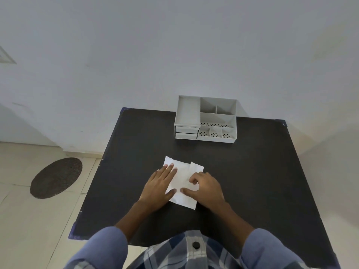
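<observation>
A pale grey wall (174,45) fills the upper half of the head view, above a cream tiled floor (29,220) on the left. A dark, square table (252,181) stands against that wall, its far corners edged in blue. A person leans over its near edge in a blue-and-white checked shirt (184,255) with plain blue sleeves (108,247) and both forearms bare. A round brown mat (56,177) lies on the floor, left of the table and apart from it.

At the table's far edge sits a light grey desk organiser (206,119). It has a long open tray over two shut drawers on its left and open compartments on its right, the front ones with perforated bottoms.

The white paper (182,171) lies flat near the middle of the table, well apart from the organiser and closer to the person. It is turned at an angle, with a narrow flap showing along its far right edge.

The left hand (159,183) rests palm down on the paper's left part, fingers straight and together, thumb laid across the near edge. The right hand (206,187) covers the paper's right part with fingers curled down onto it and thumb stretched toward the left thumb. Whether it pinches a fold or only presses cannot be told
</observation>
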